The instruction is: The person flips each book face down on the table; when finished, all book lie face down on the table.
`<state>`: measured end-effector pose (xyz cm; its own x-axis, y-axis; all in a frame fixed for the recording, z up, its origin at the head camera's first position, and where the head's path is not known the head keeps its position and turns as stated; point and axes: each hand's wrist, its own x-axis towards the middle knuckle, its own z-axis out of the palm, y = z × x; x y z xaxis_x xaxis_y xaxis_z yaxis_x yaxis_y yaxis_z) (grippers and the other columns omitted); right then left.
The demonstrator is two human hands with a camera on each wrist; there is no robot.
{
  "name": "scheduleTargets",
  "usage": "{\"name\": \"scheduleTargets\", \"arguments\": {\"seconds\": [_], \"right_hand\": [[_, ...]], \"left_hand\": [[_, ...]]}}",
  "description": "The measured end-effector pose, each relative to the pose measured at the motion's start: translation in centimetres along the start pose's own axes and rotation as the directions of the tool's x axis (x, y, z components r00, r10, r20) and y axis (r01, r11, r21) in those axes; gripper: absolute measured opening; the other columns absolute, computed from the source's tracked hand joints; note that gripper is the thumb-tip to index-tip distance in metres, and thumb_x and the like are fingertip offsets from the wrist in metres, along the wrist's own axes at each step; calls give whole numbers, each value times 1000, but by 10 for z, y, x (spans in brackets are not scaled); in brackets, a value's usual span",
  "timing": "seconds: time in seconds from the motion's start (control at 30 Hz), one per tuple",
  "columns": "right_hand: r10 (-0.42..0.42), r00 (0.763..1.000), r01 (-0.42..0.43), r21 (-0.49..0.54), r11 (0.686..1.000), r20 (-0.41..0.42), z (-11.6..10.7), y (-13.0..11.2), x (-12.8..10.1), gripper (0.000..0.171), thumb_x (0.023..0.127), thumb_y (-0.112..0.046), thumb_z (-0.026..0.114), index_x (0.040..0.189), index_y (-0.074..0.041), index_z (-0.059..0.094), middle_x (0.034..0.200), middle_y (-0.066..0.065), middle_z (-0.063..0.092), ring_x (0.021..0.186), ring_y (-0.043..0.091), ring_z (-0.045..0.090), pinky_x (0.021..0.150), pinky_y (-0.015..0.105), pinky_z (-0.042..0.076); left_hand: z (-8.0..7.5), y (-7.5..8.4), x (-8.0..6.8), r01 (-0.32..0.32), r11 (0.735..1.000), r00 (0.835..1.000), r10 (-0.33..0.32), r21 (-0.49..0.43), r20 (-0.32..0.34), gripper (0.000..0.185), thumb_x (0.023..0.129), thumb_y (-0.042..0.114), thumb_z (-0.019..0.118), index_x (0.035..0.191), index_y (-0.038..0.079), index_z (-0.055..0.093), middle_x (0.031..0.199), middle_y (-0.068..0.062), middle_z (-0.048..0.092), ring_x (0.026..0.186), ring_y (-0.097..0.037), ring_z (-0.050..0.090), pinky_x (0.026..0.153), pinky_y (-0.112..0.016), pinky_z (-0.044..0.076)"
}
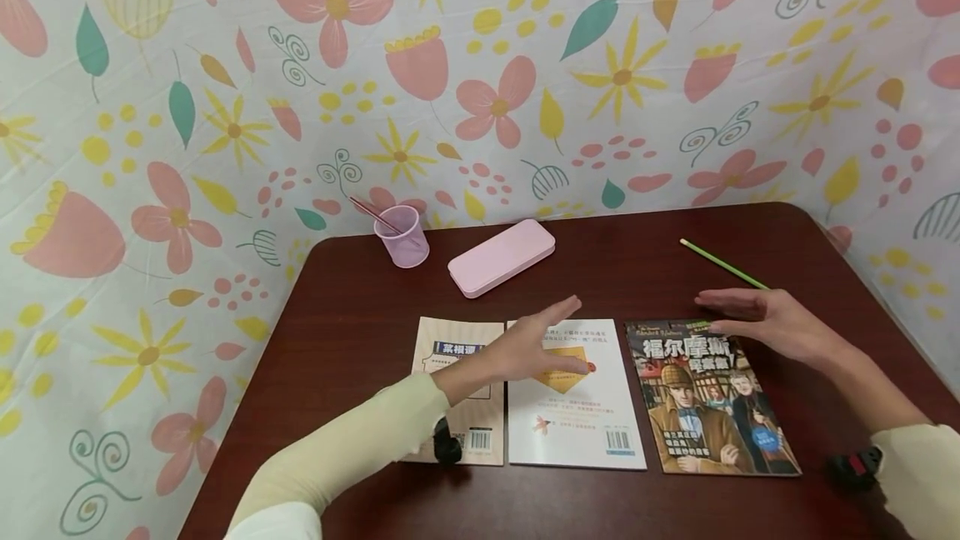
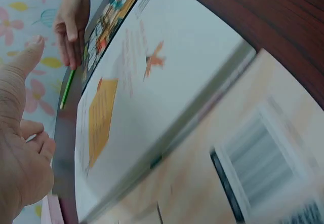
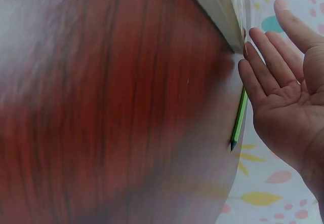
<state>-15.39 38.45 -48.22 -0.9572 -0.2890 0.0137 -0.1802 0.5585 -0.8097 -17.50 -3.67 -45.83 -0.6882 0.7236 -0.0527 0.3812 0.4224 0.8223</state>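
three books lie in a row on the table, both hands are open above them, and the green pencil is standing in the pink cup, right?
Not quite. The green pencil lies flat on the table, beyond the right hand, as the head view shows. The pink cup holds a different, reddish stick. The three books and the open left hand are right.

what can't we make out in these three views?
- Beige book: head view, the left forearm covers its middle.
- White book: the left hand hides part of the cover; whether it touches is unclear.
- Pink cup: contents too small.
- Right wrist view: table blurred, books cut off.
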Motion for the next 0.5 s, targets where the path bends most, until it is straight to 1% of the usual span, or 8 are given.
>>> {"name": "scheduleTargets", "arguments": {"seconds": [0.07,0.13,0.17,0.23,0.27,0.37,0.4,0.5], "right_hand": [[9,1000,-9,-14,1000,-7,-2,3,-2,52,101,-14,76,147,1,60,138,1,69,113,-9,63,78,24,60],[22,1000,-22,-35,999,-14,-3,5,-3,52,100,-15,76,147,1,61,138,7,69,112,-9,63,78,23,60],[28,999,-29,-45,999,-15,-3,6,-3,52,100,-16,77,147,1,61,139,10,68,111,-9,63,78,22,59],[34,999,-34,-63,997,-14,-3,7,-4,52,100,-16,77,147,0,61,140,17,67,110,-10,62,78,20,58],[37,999,-37,-68,997,-14,-3,7,-5,51,100,-16,77,146,0,62,140,19,66,110,-11,62,78,19,58],[28,1000,-29,-89,996,-11,-4,9,-6,49,99,-14,77,145,-1,64,140,23,66,110,-13,60,78,19,58],[24,1000,-25,-94,995,-9,-4,9,-6,49,99,-14,78,144,-2,64,140,23,66,110,-13,60,77,19,58],[12,1000,-12,-104,994,4,-4,10,-7,48,98,-12,79,143,-2,66,138,23,67,108,-6,65,77,21,58]], "left_hand": [[9,4,5,-6,1000,1000,6,2,18,106,92,44,84,172,21,19,174,14,24,157,-5,22,125,-34,30],[20,7,10,-9,1000,999,9,19,37,108,92,45,85,172,20,17,175,10,22,157,-3,20,125,-30,28],[25,10,12,-5,999,999,3,54,42,109,91,46,85,172,19,16,172,6,31,150,-2,36,120,-27,36],[37,14,15,-5,991,999,-1,130,49,112,90,51,84,172,17,16,172,1,32,150,-4,37,119,-24,35],[42,15,16,-7,982,999,-3,188,50,113,90,54,83,172,15,16,172,-2,33,150,-6,38,118,-23,35],[59,21,18,-5,932,998,-17,363,59,118,88,64,80,171,10,16,172,-7,32,152,-14,40,119,-21,32],[64,22,19,-8,913,998,-18,409,60,119,88,68,78,171,8,16,175,-7,22,159,-16,23,124,-23,23],[78,29,19,-12,851,998,-26,526,64,124,85,76,74,170,6,17,175,-9,21,159,-18,24,124,-23,23]]}}
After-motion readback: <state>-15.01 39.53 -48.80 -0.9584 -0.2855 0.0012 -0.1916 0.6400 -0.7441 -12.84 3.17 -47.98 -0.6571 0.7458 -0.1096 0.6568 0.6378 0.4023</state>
